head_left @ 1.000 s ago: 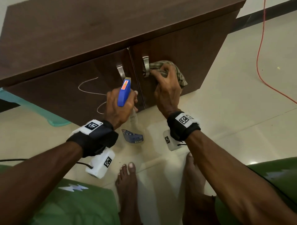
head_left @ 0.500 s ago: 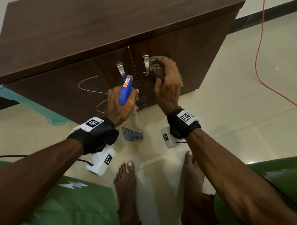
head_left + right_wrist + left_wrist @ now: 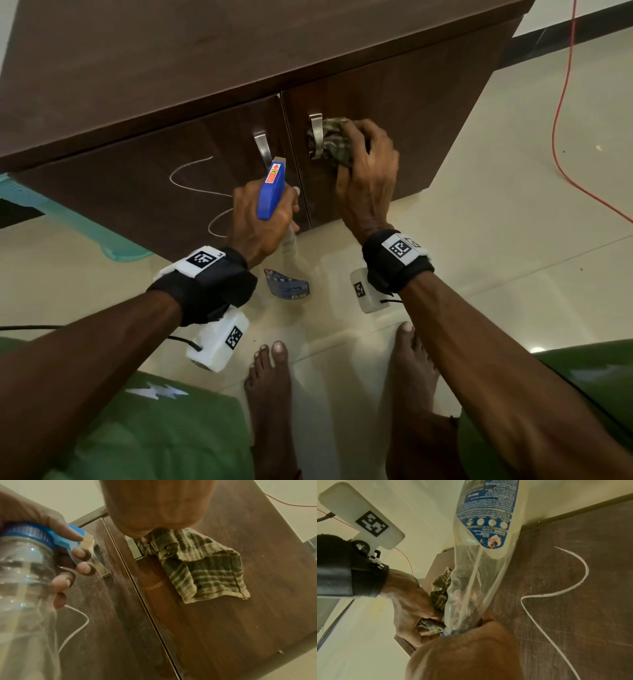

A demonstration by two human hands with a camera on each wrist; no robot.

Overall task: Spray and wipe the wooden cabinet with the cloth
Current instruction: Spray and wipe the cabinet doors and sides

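Head view: our right hand [image 3: 368, 178] clamps the cloth [image 3: 329, 144] at the right door handle [image 3: 315, 135]; our left hand [image 3: 260, 219] grips the spray bottle [image 3: 272, 186]; a chalk squiggle [image 3: 198, 192] at 9 o'clock remains unwiped.

A glossy cream tiled floor [image 3: 479, 240] carries everything here. On it stands a dark brown wooden cabinet [image 3: 171, 68] with two doors and a metal handle on each, its base meeting the tiles along a dark line. A thin red cable [image 3: 561, 102] trails across the tiles to the right of the cabinet, well apart from it. Two bare feet [image 3: 270, 394] are planted on the floor in front of the doors. At the left, a pale turquoise piece [image 3: 85, 229] lies on the tiles beside the cabinet's lower corner; what it is cannot be told.
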